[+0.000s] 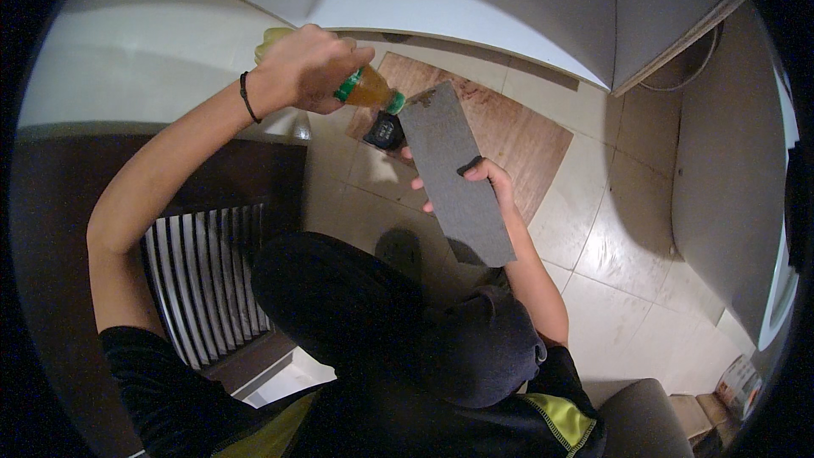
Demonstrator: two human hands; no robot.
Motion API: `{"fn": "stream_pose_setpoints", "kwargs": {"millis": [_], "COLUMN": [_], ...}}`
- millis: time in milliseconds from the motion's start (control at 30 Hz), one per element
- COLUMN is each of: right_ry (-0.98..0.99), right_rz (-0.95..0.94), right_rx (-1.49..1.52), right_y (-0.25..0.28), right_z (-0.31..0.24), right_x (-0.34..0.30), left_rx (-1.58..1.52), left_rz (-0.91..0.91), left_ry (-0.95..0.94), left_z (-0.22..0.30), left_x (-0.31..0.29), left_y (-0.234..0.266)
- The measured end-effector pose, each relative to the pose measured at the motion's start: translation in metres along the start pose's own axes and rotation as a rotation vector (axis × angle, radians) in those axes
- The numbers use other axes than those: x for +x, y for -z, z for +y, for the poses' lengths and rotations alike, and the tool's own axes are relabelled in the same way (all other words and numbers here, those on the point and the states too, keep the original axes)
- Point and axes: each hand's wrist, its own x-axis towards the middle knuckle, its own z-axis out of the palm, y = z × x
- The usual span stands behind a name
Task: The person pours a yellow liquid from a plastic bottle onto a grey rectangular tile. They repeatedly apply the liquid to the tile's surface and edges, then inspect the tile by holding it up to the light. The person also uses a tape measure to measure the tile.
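My left hand [309,72] is wrapped around a plastic bottle [369,88] of amber liquid with a green label and green cap. The bottle is tilted, cap end down, at the top left corner of a flat grey rectangular slab [454,174]. A dark, wet-looking patch marks that corner. My right hand [490,180] grips the slab from beneath, thumb over its right edge and fingertips showing at its left edge. Just below the bottle's cap, a small black object [384,131] rests by the edge of a wood-patterned board [534,140].
The board lies on a pale tiled floor [585,297], with dark stains on it. White cabinet panels [475,21] stand beyond it. To the left is a dark wooden piece with a slatted grille [208,280]. My knees [339,305] are close below the slab.
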Motion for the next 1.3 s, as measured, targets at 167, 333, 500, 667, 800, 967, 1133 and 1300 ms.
{"fn": "stream_pose_setpoints", "kwargs": {"millis": [167, 333, 500, 667, 800, 967, 1133, 1300], "right_ry": [-0.015, -0.039, -0.046, -0.096, -0.021, -0.045, -0.024, -0.057], "right_rz": [0.024, -0.022, -0.020, 0.010, 0.003, 0.007, 0.024, 0.024], "right_rx": [-0.019, -0.070, -0.152, -0.195, -0.254, -0.238, -0.176, -0.103], "right_y": [-0.002, 0.000, 0.002, 0.001, -0.004, -0.008, -0.010, -0.007], "right_z": [0.002, 0.005, 0.004, 0.001, 0.001, -0.001, 0.002, 0.000], "right_x": [0.001, 0.001, 0.000, -0.002, -0.005, -0.004, -0.002, 0.002], "left_rx": [-0.009, 0.009, 0.049, 0.034, 0.056, 0.046, 0.053, 0.042], "left_rz": [0.005, 0.171, 0.198, 0.169, 0.165, 0.158, 0.117, 0.090], "left_ry": [0.007, -0.065, -0.105, -0.102, -0.097, -0.094, -0.047, 0.015], "left_z": [0.004, 0.007, 0.010, 0.009, 0.006, 0.005, 0.007, 0.007], "left_x": [-0.003, 0.007, 0.018, 0.025, 0.023, 0.019, 0.013, 0.003], "left_y": [0.003, 0.018, 0.032, 0.037, 0.037, 0.035, 0.037, 0.037]}}
